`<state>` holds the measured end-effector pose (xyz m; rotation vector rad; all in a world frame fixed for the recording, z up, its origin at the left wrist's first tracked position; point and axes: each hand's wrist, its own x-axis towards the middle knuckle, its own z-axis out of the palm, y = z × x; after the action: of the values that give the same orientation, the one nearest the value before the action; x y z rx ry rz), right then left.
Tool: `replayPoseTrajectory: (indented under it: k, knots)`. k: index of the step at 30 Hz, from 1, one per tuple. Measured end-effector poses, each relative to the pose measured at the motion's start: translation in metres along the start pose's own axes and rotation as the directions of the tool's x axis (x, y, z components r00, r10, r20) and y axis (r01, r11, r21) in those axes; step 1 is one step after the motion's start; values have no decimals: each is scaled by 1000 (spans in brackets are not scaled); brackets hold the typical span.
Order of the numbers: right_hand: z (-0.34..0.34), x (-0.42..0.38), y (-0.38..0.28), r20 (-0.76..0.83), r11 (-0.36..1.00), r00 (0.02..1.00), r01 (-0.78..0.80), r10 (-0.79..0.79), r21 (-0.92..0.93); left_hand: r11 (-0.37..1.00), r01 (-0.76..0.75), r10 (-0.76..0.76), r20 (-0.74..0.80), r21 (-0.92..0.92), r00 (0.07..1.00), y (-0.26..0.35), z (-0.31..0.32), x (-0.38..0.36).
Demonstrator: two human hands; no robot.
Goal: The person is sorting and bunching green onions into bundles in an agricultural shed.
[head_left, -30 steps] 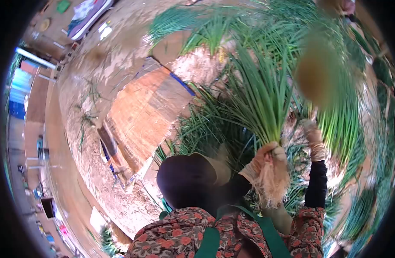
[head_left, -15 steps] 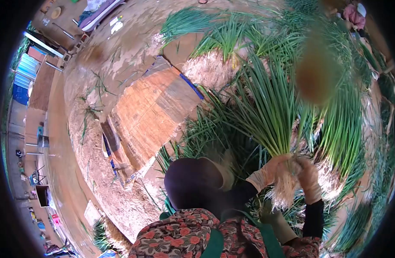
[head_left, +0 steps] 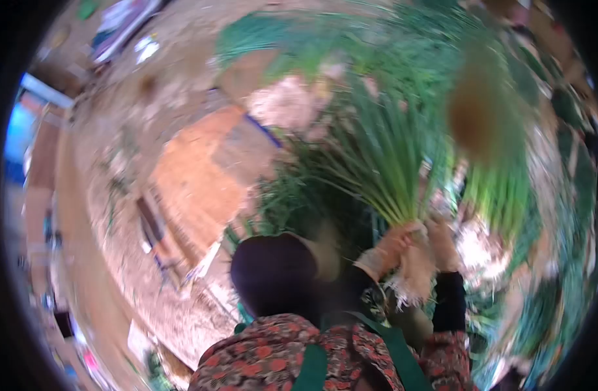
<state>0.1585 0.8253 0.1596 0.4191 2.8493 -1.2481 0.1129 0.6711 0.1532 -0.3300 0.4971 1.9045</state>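
Note:
A bunch of green onions (head_left: 403, 189) stands upright before me, its long leaves fanned up and its pale roots hanging below my hands. My left hand (head_left: 395, 246), in a light glove, is closed round the stalks from the left, just above the roots. From the right, my right hand (head_left: 442, 244), gloved too, closes on the same stalks; motion smears its fingers. Beside it, to the right, lies another pile of green onions (head_left: 498, 202) with white roots (head_left: 481, 247).
More green onions (head_left: 260, 38) lie along the far side, with a root clump (head_left: 289, 101) near them. A worn wooden board (head_left: 198, 173) rests on the muddy ground at the left. Loose dark green leaves (head_left: 299, 195) lie in front of my knees.
The view has shifted and blurred, so the scene sits further left. Both hands have stayed at the base of the green onion bunch.

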Motion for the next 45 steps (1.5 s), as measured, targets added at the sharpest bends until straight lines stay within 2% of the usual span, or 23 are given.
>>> replayPoseTrajectory:
  k: [2,3,4,5,7,13,15,18,20,21,23,25,27,31,33,34,35,36,37,39,41,43,45]
  knots:
    - [-4,4,12,82,671,895,386,-438,-633,1000,15,-14,243,-4,970,21,20,-24]
    - [-9,19,24,45,555,863,363,-504,-749,1000,-3,12,346,-27,938,32,23,-24]
    - [-33,30,22,-111,845,982,71,-152,-530,997,-7,36,362,-81,932,29,22,-16]
    - [-39,53,54,-371,956,894,-289,250,-54,990,-45,91,360,-133,928,30,17,-17]
    - [-74,89,51,-633,982,751,-169,186,88,982,-18,76,308,-187,948,34,14,-14]
    - [-93,154,78,-399,750,807,-570,436,-334,941,110,-5,313,-320,950,34,-2,8]
    - [-92,152,79,-413,902,881,-353,230,-249,931,125,-14,311,-343,950,39,-3,6]
    - [-94,145,73,-366,927,869,-373,332,-43,973,145,-97,247,-182,964,33,-27,8]
    - [-84,112,46,-408,709,816,-2,408,705,968,147,-101,223,-201,970,29,-29,13]
    - [-85,100,52,-450,787,840,45,303,615,963,133,-84,208,-235,975,26,-31,14]
    - [-77,69,32,-255,550,851,-47,460,834,974,91,-58,157,-209,986,28,-27,14]
    - [-54,46,3,-125,790,893,-307,431,532,985,62,-53,55,-160,997,49,4,-6]
    - [-21,25,-27,15,663,848,-425,529,616,993,104,-101,62,-50,993,49,-2,-6]
    - [23,-9,-24,-28,738,962,-189,271,648,969,213,-220,-42,-123,975,21,-30,12]
    - [5,-18,3,126,520,906,-340,404,784,974,161,-161,16,-160,987,30,-15,1]
    - [-10,-23,-16,-58,749,911,-297,408,593,973,128,-126,23,-194,992,41,8,-14]
    - [-26,-23,-11,-76,788,892,-351,446,507,969,96,-92,28,-228,995,46,22,-25]
    - [-28,-27,48,-299,876,889,-194,347,441,966,91,-74,80,-244,994,45,18,-25]
    - [-56,-27,21,-284,859,855,-298,435,416,974,105,-86,98,-203,991,43,13,-21]
    - [-91,-40,47,-571,866,680,-200,459,458,985,132,-117,130,-115,985,44,12,-21]
    - [-114,-43,31,-537,523,496,182,682,832,999,48,-48,6,16,999,42,26,-25]
    - [-107,-53,-39,-619,726,596,84,512,682,976,48,-50,7,213,999,33,23,-27]
    - [-70,-70,16,-456,800,793,-63,403,597,961,102,-102,-14,257,995,26,30,-29]
